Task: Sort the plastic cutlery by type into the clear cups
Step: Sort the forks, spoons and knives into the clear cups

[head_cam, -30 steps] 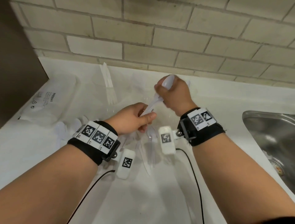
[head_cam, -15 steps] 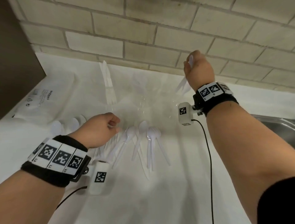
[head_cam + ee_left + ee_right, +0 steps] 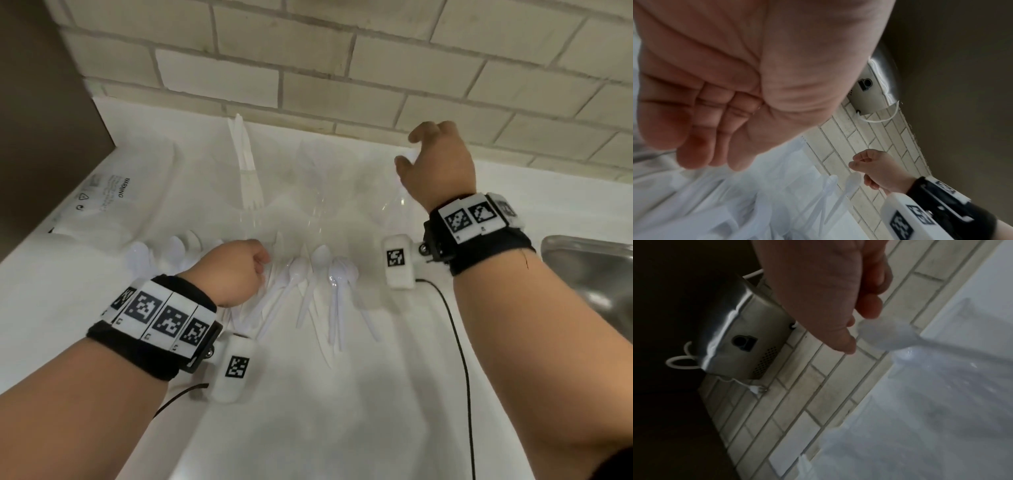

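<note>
Three clear cups stand in a row near the brick wall: the left cup holds upright white cutlery, the middle cup sits beside it, and the right cup holds a white spoon. My right hand hovers over the right cup with loose fingers just off the spoon's bowl. My left hand is lower, fingers curled into the palm, over a heap of white spoons on the counter. In the left wrist view nothing shows in its grasp.
A clear plastic bag with a warning print lies at the left by a dark cabinet side. A steel sink opens at the right edge. Cables trail from both wrist cameras across the white counter.
My right hand carried a spoon from the centre up to the right cup and let it go. My left hand dropped back to the heap of spoons.
</note>
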Demonstrator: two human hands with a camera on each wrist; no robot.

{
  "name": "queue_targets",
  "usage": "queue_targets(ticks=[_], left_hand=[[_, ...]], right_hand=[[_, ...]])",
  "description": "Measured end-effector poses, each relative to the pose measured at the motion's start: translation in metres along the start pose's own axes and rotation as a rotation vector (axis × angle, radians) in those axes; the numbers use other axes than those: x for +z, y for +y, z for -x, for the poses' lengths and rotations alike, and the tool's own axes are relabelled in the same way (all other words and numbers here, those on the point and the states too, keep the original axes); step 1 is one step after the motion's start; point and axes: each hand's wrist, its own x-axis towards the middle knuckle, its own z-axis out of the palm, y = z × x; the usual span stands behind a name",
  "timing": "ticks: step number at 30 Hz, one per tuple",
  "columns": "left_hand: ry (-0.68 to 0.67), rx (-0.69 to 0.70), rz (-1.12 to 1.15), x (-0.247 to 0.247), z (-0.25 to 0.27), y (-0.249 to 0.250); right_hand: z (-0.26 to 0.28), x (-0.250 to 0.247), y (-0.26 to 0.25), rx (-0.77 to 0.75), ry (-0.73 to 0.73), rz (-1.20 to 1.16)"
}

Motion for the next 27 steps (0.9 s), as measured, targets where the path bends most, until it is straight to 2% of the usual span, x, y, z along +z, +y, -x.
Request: queue_targets(ticks=[4,8,10,11,13,15,20,25,27], left_hand=[[0.027,-0.007,-0.098,-0.001,0.0,0.004],[-0.003,-0.013,-0.164,0.003,0.004,0.006],[-0.01,-0.011,-0.179,0.005,0.006,0.008],[-0.012,-0.008,-0.181,0.005,0.007,0.009],[-0.024,0.002,-0.181,0.006,0.007,0.01],[-0.044,0.005,-0.184,0.007,0.007,0.012],[-0.097,0.003,-0.16,0.014,0.003,0.02],[-0.108,0.018,-0.147,0.021,0.0,0.034],[-0.13,-0.004,-0.068,0.022,-0.001,0.037]], right_hand=[[0.037,0.008,-0.007,-0.043,-0.041,-0.054],[0.07,0.015,-0.007,-0.034,-0.102,-0.108],[0.087,0.023,-0.01,-0.029,-0.239,-0.025],[0.096,0.028,-0.012,-0.012,-0.352,0.021],[0.113,0.037,-0.014,0.085,-0.619,0.037],[0.126,0.044,-0.016,0.18,-0.785,0.001],[0.137,0.052,-0.032,0.186,-0.818,-0.118],[0.137,0.052,-0.055,0.117,-0.848,-0.117],[0.136,0.053,-0.061,0.111,-0.851,-0.136]])
